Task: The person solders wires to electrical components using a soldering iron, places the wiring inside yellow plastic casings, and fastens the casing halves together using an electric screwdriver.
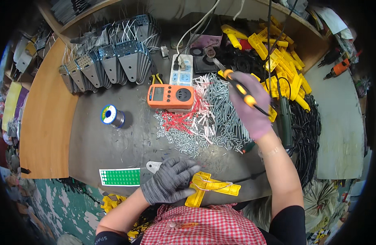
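Observation:
My right hand, in a pink glove, is closed round the orange-and-black handle of a soldering iron. Its tip points toward a small round pot at the back of the bench; whether they touch I cannot tell. My left hand, in a grey glove, grips the left end of a yellow plastic housing half at the bench's near edge. Thin white wires and a black cable lie in that housing. From under the left glove a grey metal plate with a hole sticks out.
Screws and small metal parts heap mid-bench beside an orange meter and a power strip. A solder spool stands left, near a green sticker sheet. Metal plates line the back left; yellow housings pile right.

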`<state>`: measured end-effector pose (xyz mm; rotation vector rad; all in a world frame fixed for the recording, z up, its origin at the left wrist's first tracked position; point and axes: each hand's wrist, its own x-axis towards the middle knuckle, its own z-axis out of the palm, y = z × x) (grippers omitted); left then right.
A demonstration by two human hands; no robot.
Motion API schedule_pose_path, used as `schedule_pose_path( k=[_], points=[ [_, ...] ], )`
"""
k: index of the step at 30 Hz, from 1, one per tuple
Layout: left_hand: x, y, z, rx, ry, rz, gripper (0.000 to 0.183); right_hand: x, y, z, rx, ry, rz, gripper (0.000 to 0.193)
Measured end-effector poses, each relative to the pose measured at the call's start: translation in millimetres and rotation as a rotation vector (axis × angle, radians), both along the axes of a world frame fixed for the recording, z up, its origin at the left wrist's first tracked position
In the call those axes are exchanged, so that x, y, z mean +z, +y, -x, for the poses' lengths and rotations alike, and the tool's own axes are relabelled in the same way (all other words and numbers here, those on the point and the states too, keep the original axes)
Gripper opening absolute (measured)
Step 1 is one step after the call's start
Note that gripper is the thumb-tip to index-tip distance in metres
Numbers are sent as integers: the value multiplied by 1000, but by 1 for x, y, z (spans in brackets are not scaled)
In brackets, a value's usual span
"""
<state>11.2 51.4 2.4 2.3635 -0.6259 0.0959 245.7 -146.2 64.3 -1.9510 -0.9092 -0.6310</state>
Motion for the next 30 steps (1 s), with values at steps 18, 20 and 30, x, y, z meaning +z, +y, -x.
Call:
schedule_pose_path(
  k=[18,20,30],
  points=[
    [-8,-42,-2,169,-50,-13,29,-40,-76,79,745,681,803,19],
    [-13,-44,-1,225,-57,62,24,-44,-82,92,815,643,809,19],
    [-15,-50,7,256,-85,63,26,-45,-83,113,617,1121,603,20]
  ],
)
